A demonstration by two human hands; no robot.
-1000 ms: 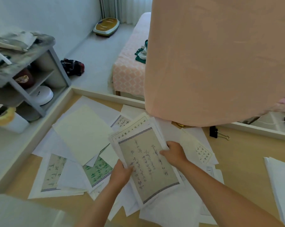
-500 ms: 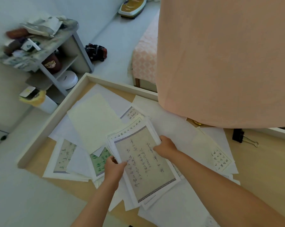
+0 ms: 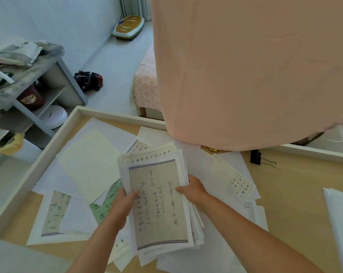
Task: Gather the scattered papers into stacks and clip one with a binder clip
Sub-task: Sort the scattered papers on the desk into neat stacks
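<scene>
1. Grey shelf unit (image 3: pixel 54 83) stands off the table's far-left corner.
2. Loose sheets (image 3: pixel 88 164) overlap across the left half of the table (image 3: pixel 296 194).
3. Left hand (image 3: pixel 123 203) grips the left edge of the paper stack (image 3: pixel 160 203), thumb on the top sheet.
4. Stack sits mid-table over the loose sheets, edges uneven.
5. Right hand (image 3: pixel 192 191) grips the stack's right edge.
6. Binder clip (image 3: pixel 262 158) lies on bare tabletop near the back rim, well apart from both hands.

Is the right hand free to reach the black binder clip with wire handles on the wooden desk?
Probably not yet: the right hand grips the stack of printed papers. Otherwise the way to the black binder clip looks clear.
</scene>
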